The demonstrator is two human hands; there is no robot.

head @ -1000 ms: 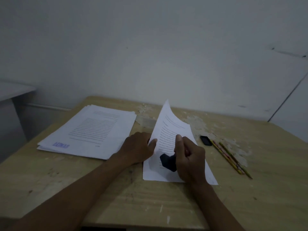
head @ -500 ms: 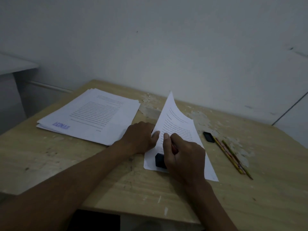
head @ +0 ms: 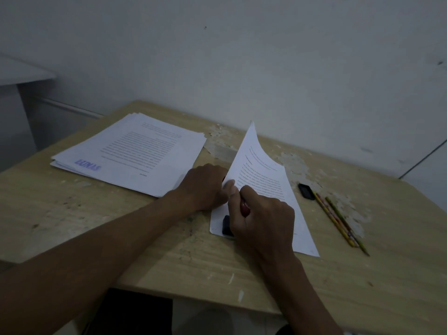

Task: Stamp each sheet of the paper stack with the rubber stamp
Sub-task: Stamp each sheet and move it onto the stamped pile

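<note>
The stamp [head: 227,225] sits pressed on the near left corner of a sheet [head: 266,180] lying mid-table, its red handle gripped in the right hand [head: 263,221]. The left hand [head: 205,187] pinches that sheet's left edge, curling it upward. A stack of papers [head: 135,153], the top one marked blue, rests toward the table's [head: 169,259] far left corner. Near the right edge lie two pencils [head: 338,221] and a small black block [head: 306,191]
</note>
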